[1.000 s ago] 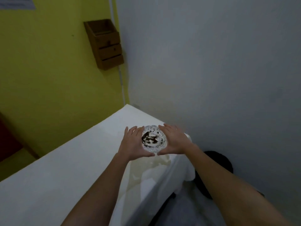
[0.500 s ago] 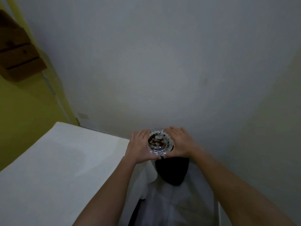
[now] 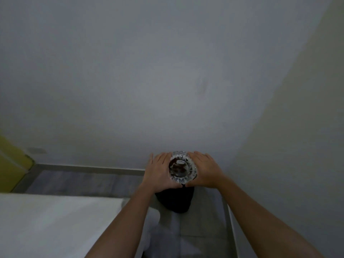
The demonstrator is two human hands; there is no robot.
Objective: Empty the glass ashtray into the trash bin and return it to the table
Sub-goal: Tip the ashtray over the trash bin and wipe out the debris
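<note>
A round cut-glass ashtray [image 3: 181,167] with dark ash in its bowl hangs in the air, held level between both palms. My left hand [image 3: 160,171] presses its left side and my right hand [image 3: 205,171] presses its right side. Directly under the ashtray stands the black trash bin [image 3: 175,201] on the floor, partly hidden by my hands. The white table [image 3: 55,224] lies at the lower left, away from the ashtray.
A grey wall fills the view ahead and a pale wall [image 3: 288,146] closes the right side, forming a corner behind the bin. Grey floor tiles [image 3: 83,181] run between table and wall. A yellow wall [image 3: 11,164] edge shows at far left.
Both hands have carried the ashtray off the table to the right and over the black bin. The view has swung right, so the table now sits lower left.
</note>
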